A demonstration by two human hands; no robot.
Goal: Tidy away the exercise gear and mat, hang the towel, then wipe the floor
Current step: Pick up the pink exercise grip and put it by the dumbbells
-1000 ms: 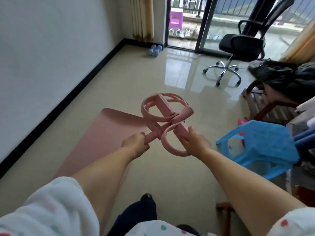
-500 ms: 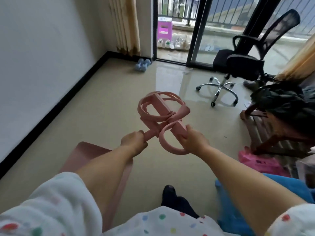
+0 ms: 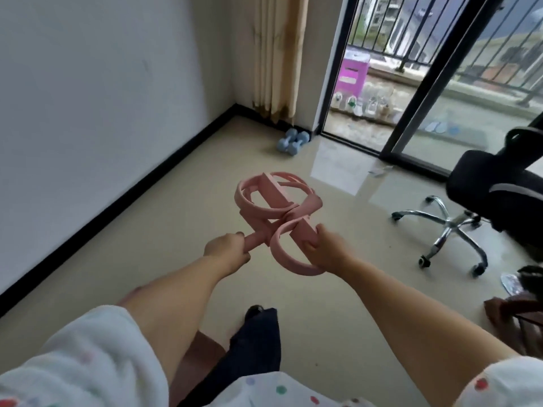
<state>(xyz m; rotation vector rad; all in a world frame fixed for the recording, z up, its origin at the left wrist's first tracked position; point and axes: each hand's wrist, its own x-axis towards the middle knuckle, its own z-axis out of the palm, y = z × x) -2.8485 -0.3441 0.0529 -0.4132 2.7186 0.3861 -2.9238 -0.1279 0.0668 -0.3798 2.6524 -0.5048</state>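
Your left hand (image 3: 226,249) has its grip curled round one pink foam handle of the single pink pedal puller (image 3: 277,212), held out in front of you above the floor (image 3: 182,201). Your right hand (image 3: 329,254) grips its pedal end, beside one of the loops. Further off, by the curtain (image 3: 276,54), two blue dumbbells (image 3: 292,141) lie together on the floor. At the right stands one black office chair (image 3: 496,195).
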